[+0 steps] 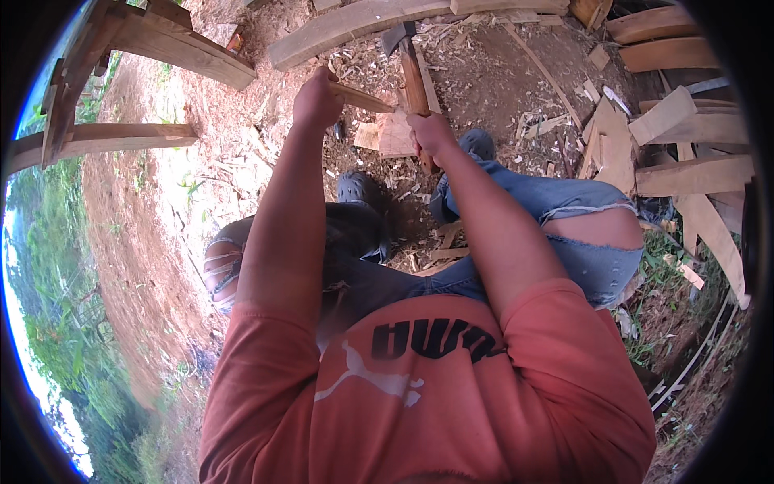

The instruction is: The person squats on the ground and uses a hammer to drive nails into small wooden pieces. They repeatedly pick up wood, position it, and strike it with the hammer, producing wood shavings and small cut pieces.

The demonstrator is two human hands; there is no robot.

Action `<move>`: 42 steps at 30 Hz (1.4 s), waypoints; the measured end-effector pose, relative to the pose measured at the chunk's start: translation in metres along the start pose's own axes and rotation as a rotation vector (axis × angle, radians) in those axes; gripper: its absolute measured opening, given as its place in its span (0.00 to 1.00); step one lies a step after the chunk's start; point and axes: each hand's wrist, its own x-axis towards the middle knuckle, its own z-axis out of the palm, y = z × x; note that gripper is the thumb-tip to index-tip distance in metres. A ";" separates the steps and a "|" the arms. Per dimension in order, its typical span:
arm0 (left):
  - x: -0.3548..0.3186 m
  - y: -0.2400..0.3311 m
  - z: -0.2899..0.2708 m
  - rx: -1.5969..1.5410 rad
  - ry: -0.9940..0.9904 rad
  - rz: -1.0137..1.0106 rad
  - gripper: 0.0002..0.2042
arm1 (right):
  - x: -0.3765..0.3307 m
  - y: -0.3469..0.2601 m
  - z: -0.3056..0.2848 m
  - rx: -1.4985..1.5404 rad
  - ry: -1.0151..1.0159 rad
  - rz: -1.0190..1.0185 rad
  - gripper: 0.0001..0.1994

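Above chip-strewn ground [496, 77] | left hand [319, 102] wrapped around wooden stick [364, 98], its tip near the wooden block [395, 137] | right hand [433, 135] clamped on hatchet [413, 79] handle | judged sound practice: brace stick against block, left hand clear of blade [396, 38]

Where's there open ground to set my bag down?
The roomiest patch looks like the dirt at left, bordered by the lower beam, the greenery and the left arm. It's crowded around the block, hemmed by stick, axe and shoes, and at far right, among piled boards.
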 end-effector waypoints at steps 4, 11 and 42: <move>0.005 -0.002 0.000 -0.019 -0.015 -0.010 0.17 | -0.003 0.033 -0.001 -0.405 -0.046 0.083 0.19; 0.001 0.002 -0.005 0.009 -0.027 -0.032 0.18 | -0.010 0.025 -0.002 -0.358 0.007 0.084 0.21; 0.005 -0.006 0.001 0.005 0.001 -0.024 0.17 | -0.030 0.024 -0.011 -0.868 0.120 -0.011 0.24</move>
